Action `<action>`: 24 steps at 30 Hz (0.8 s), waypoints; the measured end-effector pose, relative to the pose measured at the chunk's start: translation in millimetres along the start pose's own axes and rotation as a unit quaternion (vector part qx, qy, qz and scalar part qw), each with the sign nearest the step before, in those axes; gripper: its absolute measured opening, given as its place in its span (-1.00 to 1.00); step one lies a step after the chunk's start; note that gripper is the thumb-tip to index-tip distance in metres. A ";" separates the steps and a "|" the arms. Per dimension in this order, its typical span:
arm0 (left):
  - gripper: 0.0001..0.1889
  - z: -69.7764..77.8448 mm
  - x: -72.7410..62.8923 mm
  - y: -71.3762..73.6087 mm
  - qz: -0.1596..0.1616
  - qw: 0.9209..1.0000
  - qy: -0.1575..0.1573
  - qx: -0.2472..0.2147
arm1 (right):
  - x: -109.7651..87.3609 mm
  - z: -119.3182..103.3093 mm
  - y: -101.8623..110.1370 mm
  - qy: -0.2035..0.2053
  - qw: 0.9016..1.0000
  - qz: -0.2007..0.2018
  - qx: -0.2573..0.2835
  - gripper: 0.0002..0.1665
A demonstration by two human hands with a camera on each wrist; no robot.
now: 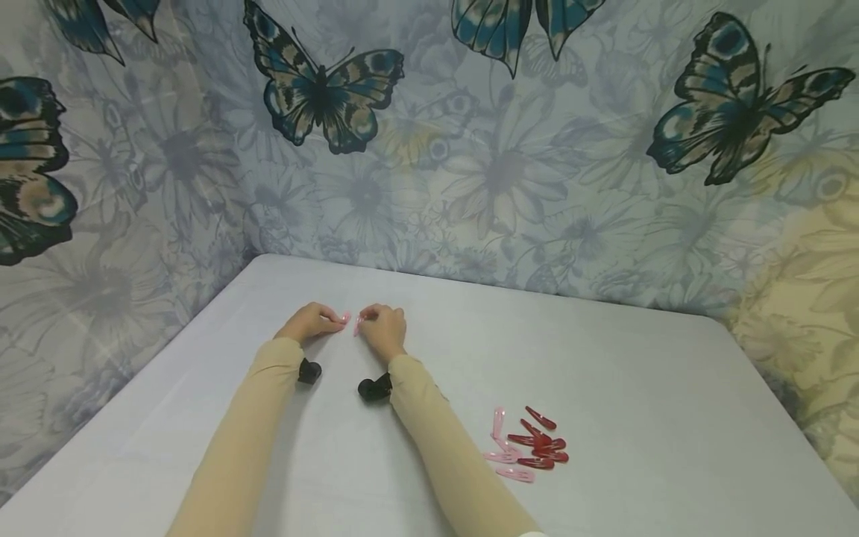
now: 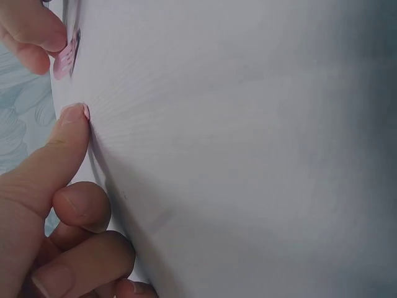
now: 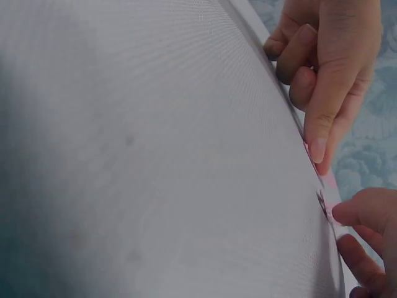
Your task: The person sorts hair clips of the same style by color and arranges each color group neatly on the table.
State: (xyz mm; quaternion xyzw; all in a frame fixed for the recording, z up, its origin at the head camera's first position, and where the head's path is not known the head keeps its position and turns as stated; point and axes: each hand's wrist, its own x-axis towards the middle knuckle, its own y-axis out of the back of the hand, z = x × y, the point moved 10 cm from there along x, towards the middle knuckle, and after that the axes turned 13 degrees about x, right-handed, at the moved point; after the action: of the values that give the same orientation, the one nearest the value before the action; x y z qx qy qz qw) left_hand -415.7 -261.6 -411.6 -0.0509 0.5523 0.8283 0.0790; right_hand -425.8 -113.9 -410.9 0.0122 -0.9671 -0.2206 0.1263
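Note:
Both hands work close together over the far left part of the white table (image 1: pixel 604 373). My left hand (image 1: pixel 310 322) pinches a pink snap hair clip (image 1: pixel 346 318) between thumb and forefinger; its other fingers are curled, as the left wrist view shows. Just right of it, my right hand (image 1: pixel 385 330) pinches a second pink snap hair clip (image 1: pixel 358 325) between its fingertips. That second clip (image 2: pixel 64 62) shows its slotted body in the left wrist view. A small gap separates the two clips, and both are low at the tabletop. Fingers cover much of each clip.
A loose pile lies nearer me, right of my right forearm: several dark red hair clips (image 1: pixel 537 463) beside several pink hair clips (image 1: pixel 515 474). A black wrist camera (image 1: pixel 374 388) sits on each sleeve. Butterfly-patterned fabric (image 1: pixel 496 171) rises behind the table's far edge.

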 end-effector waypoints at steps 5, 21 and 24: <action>-0.72 -1.7 -0.4 0.3 0.005 1.000 0.003 0.003 | -1.9 3.1 -0.3 -0.021 0.999 -0.028 0.029 -0.72; -0.74 4.1 -1.5 0.0 0.008 1.000 -0.001 0.007 | -11.8 -20.7 39.6 -0.002 0.993 -0.027 0.117 -0.75; -0.75 1.4 0.1 -0.2 0.004 1.000 -0.003 0.004 | -17.7 -26.0 52.8 -0.002 0.989 -0.035 0.141 -0.75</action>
State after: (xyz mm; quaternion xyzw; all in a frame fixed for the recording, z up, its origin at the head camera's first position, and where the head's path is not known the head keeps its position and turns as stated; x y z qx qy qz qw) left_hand -415.8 -260.2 -411.3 -0.0459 0.5553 0.8268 0.0774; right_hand -400.6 -75.8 -369.7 0.0628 -0.9878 -0.0860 0.1134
